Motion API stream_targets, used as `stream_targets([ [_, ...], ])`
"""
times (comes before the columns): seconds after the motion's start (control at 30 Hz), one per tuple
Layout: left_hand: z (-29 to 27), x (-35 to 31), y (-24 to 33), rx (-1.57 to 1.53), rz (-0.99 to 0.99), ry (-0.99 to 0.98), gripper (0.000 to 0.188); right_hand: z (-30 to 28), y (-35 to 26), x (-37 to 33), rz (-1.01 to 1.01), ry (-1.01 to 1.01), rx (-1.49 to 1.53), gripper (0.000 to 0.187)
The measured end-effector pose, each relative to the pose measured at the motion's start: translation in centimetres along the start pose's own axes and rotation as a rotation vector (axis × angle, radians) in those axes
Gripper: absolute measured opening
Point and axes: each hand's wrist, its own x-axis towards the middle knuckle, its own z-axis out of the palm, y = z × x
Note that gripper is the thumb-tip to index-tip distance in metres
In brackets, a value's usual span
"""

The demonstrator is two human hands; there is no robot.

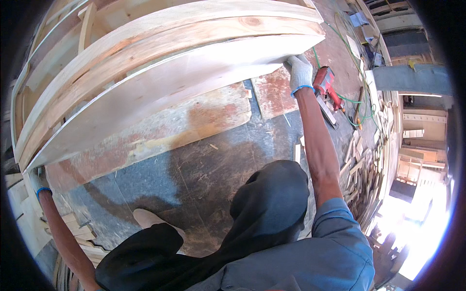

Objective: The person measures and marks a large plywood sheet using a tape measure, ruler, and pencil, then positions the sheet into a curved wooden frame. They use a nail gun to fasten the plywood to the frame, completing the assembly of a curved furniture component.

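Note:
A long wooden frame of pale boards [213,31] stretches across the far side, with a smooth thin panel [179,80] along its near face. My right hand [301,74], in a light knitted glove with a blue cuff, grips the panel's lower right corner; its fingertips are tucked under the edge. At the opposite end, my left hand [38,179], gloved likewise, holds the lower left corner, its fingers mostly hidden. Just right of my right hand, a red nail gun [325,81] lies on the floor.
Worn, paint-stained boards [194,123] lie on the dark floor [204,174] beneath the frame. A green air hose [360,102] loops on the right, near a long heap of wood offcuts [357,162]. More offcuts [80,228] lie by my left forearm. My shoe [148,218] stands on the floor.

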Motion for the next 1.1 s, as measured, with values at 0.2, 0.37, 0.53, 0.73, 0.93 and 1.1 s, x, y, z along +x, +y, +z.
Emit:
stream_targets([
  [0.2,0.7,-1.0,-0.4,0.037,-0.054,-0.044,0.028,-0.5,1.7,2.9,-0.352,-0.14,-0.786,0.02],
  [0.37,7.4,-8.1,-1.3,-0.026,-0.032,-0.127,0.03,-2.5,0.7,3.0,-0.071,-0.183,-0.777,0.021],
  [0.53,22.9,-23.5,1.8,-0.409,-0.215,-0.101,0.024,-7.3,2.6,7.1,0.105,-0.087,-0.746,0.035],
  [0.73,22.1,-27.2,2.9,-0.49,-0.208,-0.1,0.059,9.2,-5.1,-7.2,0.299,-0.666,-0.666,0.024],
  [0.93,23.4,-27.4,2.5,-0.548,-0.217,-0.049,0.051,17.3,-6.0,-13.6,0.347,-0.833,-0.417,0.044],
  [1.1,22.4,-27.2,2.1,-0.126,-0.008,-0.145,0.043,22.2,-6.8,-17.4,0.418,-0.942,-0.316,0.042],
])
